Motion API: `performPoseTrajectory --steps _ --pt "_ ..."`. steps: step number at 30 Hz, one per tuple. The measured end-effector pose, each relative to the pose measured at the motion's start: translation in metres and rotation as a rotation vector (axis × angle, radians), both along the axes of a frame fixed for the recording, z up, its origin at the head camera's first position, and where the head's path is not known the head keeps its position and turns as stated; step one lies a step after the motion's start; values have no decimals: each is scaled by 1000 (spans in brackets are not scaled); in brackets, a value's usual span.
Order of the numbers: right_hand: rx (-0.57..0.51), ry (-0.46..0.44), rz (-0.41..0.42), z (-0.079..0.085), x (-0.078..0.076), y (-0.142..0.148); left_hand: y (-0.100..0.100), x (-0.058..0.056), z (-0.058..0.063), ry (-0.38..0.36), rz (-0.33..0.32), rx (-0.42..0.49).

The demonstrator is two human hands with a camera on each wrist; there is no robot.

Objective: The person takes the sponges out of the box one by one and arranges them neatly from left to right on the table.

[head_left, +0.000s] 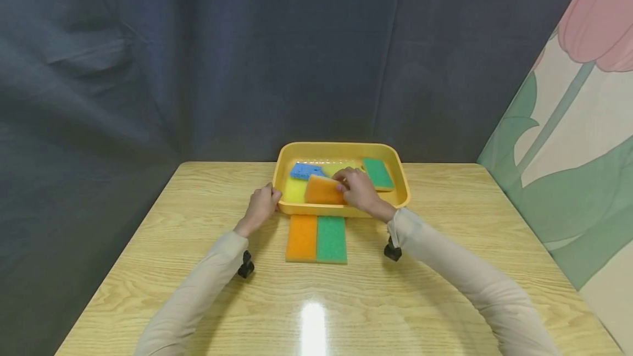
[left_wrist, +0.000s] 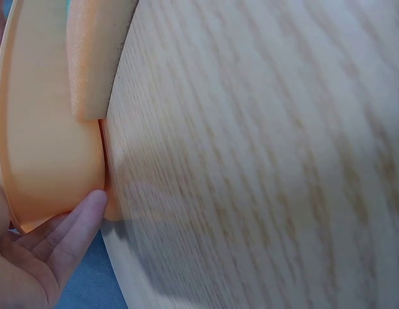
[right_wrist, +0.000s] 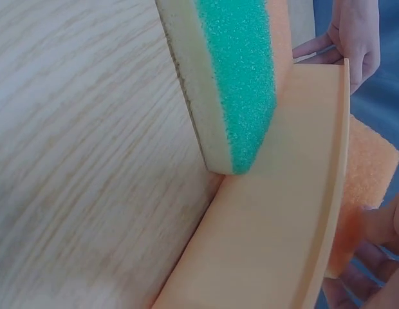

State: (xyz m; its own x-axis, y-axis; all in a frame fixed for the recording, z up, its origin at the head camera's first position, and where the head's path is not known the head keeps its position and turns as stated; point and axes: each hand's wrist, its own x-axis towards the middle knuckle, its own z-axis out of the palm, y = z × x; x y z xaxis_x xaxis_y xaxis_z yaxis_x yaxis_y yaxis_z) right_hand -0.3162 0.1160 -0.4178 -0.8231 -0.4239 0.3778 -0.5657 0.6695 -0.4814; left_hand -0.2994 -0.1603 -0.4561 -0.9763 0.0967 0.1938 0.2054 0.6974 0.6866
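Observation:
A yellow plastic tray [head_left: 336, 210] lies at the far side of the table. My left hand [head_left: 264, 204] grips its near left corner; in the left wrist view the thumb is at the rim and the fingers [left_wrist: 77, 232] lie along the outer wall. My right hand [head_left: 360, 187] reaches over the front rim and pinches an orange sponge [head_left: 323, 190] at its right end, the sponge tilted inside the tray. Around it in the tray are a blue sponge [head_left: 305, 171], yellow sponges [head_left: 295, 191] partly hidden, and a green sponge [head_left: 378, 173] at the right.
Directly in front of the tray, another orange sponge [head_left: 302, 238] and a green sponge [head_left: 332, 239] lie side by side on the wooden table [head_left: 198, 268]. A dark curtain [head_left: 296, 59] hangs behind the table, and a flower-patterned wall [head_left: 573, 142] stands at the right.

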Motion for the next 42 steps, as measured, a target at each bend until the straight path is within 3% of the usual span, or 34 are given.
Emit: performPoseTrajectory --steps 15,42 --pt "-112 -44 12 8 3 10 0 0 0 4 5 -21" --pt "-162 -14 -1 18 8 29 0 0 0 -9 9 13"
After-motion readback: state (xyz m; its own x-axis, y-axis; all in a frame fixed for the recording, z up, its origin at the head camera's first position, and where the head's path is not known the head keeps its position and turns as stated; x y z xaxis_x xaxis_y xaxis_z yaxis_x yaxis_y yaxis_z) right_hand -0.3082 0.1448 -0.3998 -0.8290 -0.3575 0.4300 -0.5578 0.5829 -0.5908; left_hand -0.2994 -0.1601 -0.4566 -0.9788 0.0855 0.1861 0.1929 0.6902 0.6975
